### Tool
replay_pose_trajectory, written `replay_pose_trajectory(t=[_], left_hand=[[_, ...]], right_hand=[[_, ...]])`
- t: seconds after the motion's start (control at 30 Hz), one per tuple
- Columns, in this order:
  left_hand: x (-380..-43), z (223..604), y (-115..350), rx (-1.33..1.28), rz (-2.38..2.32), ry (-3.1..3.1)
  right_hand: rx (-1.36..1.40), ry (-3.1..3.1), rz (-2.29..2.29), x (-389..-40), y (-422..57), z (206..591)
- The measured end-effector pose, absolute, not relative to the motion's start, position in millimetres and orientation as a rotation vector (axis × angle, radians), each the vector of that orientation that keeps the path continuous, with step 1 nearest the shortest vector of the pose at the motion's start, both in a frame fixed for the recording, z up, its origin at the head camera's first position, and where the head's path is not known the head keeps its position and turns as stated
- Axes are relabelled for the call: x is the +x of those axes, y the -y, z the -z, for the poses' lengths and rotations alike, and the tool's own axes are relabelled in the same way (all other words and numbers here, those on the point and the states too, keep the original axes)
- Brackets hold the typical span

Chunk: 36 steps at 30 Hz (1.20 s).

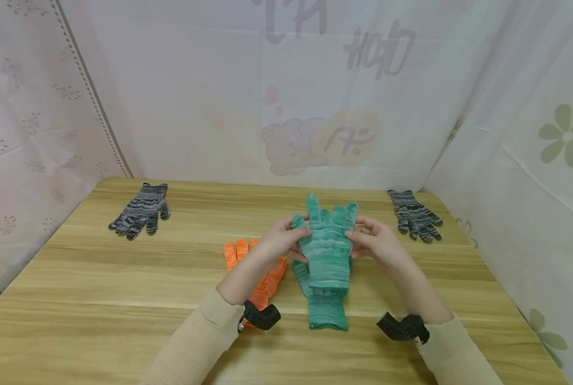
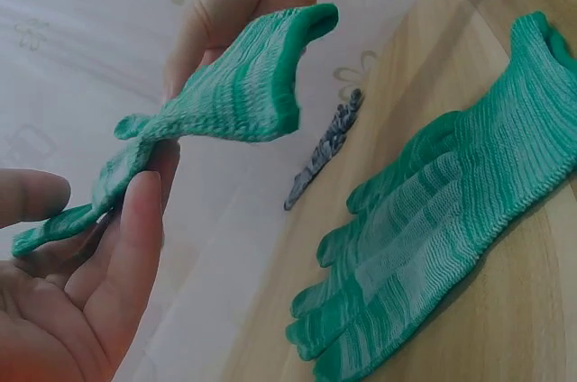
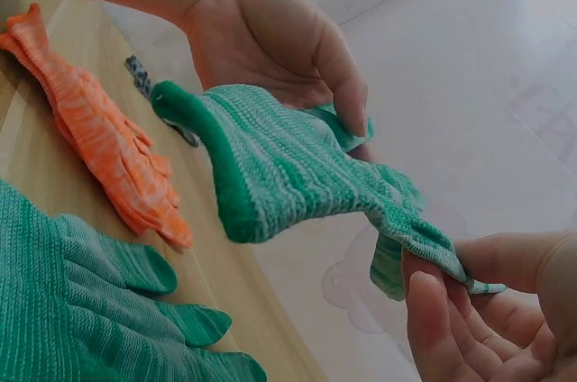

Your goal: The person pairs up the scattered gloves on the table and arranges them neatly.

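Observation:
A green striped knit glove (image 1: 328, 262) is held up between both hands, its fingers pointing away and its cuff toward me. My left hand (image 1: 283, 239) pinches its left edge near the glove's thumb. At the opposite edge, by the glove's fingers, my right hand (image 1: 375, 241) pinches it between thumb and fingers. Below lies a second green glove (image 1: 327, 313), flat on the table and partly hidden by the raised one in the head view. The left wrist view shows this lower glove (image 2: 433, 220) apart from the held glove (image 2: 230, 89).
An orange glove (image 1: 267, 283) lies left of the green ones, partly covered by my left forearm. Grey-black striped gloves rest near the back corners, one at the left (image 1: 144, 209) and one at the right (image 1: 415, 215). The wooden table (image 1: 99, 283) meets hanging patterned cloth behind.

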<state>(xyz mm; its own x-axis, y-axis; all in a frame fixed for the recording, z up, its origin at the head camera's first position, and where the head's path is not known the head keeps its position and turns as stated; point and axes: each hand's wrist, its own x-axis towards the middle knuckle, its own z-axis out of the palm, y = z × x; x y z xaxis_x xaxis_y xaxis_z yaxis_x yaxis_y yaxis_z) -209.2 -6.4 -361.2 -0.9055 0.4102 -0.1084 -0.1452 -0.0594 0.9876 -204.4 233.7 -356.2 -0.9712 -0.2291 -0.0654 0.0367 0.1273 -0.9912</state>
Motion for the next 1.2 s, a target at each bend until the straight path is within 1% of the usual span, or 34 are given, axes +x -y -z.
replay_pose_trajectory(t=[0.2, 0.6, 0.9, 1.2], left_hand=[[-208, 363, 10, 0.284, -1.971, -1.892], [-208, 367, 17, 0.394, -1.841, -1.903], [-205, 371, 20, 0.418, -1.769, -1.891], [-203, 377, 20, 0.386, -1.724, -1.874]], right_hand=[[-0.165, -2.255, 1.868, -198, -237, 356], [-0.179, -2.245, 1.757, -188, -244, 365], [-0.194, -2.228, 1.693, -181, -249, 371], [-0.241, -2.159, 1.703, -179, -247, 376]])
